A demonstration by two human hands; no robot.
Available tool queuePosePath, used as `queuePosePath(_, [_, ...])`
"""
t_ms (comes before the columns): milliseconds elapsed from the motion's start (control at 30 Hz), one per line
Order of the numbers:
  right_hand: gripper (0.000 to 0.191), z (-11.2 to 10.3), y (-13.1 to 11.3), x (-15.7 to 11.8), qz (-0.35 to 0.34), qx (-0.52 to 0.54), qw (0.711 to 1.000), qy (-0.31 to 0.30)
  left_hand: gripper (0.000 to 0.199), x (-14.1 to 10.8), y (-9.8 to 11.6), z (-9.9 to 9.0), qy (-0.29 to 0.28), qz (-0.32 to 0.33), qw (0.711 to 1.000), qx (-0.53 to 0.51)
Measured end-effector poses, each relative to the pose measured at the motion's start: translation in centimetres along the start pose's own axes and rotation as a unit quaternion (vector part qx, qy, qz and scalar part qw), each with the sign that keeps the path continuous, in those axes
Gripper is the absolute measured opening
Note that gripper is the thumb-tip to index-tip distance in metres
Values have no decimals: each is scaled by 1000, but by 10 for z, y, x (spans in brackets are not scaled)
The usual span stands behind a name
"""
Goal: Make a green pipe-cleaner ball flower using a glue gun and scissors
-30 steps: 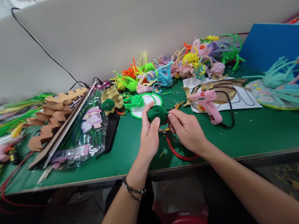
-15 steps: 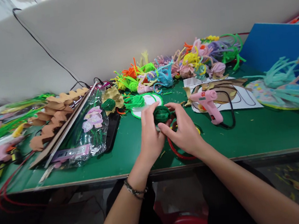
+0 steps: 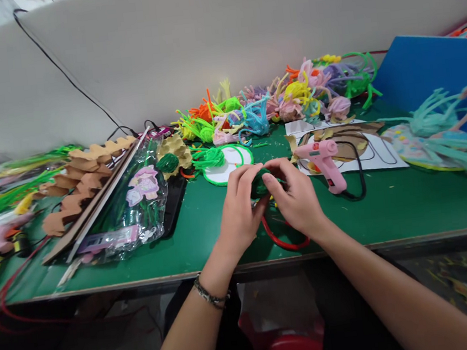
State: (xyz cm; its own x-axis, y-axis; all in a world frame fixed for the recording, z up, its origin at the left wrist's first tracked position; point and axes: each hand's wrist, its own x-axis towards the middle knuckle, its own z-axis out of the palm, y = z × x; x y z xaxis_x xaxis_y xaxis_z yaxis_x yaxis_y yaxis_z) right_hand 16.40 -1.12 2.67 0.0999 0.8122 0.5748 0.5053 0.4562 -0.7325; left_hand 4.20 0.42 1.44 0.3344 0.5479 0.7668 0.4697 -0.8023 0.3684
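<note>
A dark green ball (image 3: pixel 260 183), wound from fuzzy strands, is held between both hands above the green table. My left hand (image 3: pixel 241 207) wraps its fingers round the ball's left side. From the right, my right hand (image 3: pixel 296 196) grips the same ball, its thumb lying across the front. Much of the ball is hidden by the fingers. Below the hands a red curved piece (image 3: pixel 284 243) rests on the table. Just behind them lies a white disc (image 3: pixel 235 158) edged in green, with a bright green bundle (image 3: pixel 209 158) at its left.
A pink glue gun (image 3: pixel 324 162) lies to the right on a white sheet (image 3: pixel 385 156). Colourful fuzzy bundles (image 3: pixel 256 114) line the wall. At left are a plastic bag (image 3: pixel 145 206), cardboard strips (image 3: pixel 76 191) and another dark green ball (image 3: pixel 167 162). A blue board (image 3: pixel 435 70) stands right.
The green ball has shifted slightly right and turned in my hands. My fingers now cover more of it, and my right thumb has moved up onto its front.
</note>
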Motion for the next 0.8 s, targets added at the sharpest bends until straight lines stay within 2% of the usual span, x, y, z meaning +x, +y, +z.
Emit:
queuePosePath(133, [15, -3, -1, 1, 1, -13, 999, 29, 37, 1, -1, -1, 10, 9, 1000, 14])
queuePosePath(333, [17, -5, -2, 1, 34, 0, 999, 34, 37, 0, -2, 1, 25, 19, 999, 20])
queuePosePath(433, [10, -5, -4, 4, 89, 88, 992, 35, 38, 0, -2, 2, 32, 21, 999, 17])
queuePosePath(533, [7, -6, -6, 7, 148, 195, 969, 18, 38, 1, -1, 1, 32, 18, 999, 4])
queuePosePath(600, [7, -7, -7, 8, 161, 215, 963, 3, 37, 2, 1, -1, 31, 3, 999, -15])
queuePosePath(667, [6, -9, -7, 8, 136, 186, 973, -3, 36, 4, 2, -3, 27, -28, 998, -43])
queuePosePath(800, [8, -12, -4, 5, 35, 95, 995, -8, 35, 5, 1, -5, 15, -97, 990, -98])
